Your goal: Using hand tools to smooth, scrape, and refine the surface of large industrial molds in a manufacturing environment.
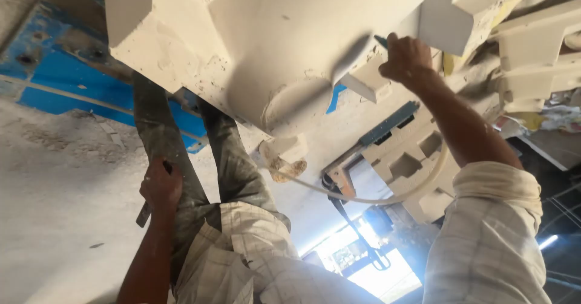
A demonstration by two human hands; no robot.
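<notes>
While the right hand (407, 56), closed on a blade-like tool (354, 59), works the cream machine casing (272, 32) at one o'clock, flat strokes seem advisable; left hand (160, 186) grips a dark tool (145, 212) at eight o'clock.

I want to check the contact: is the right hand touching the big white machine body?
Cannot tell. In the head view the right hand holds a thin tool against the white body, but motion blur hides whether the hand itself touches the surface.
</notes>
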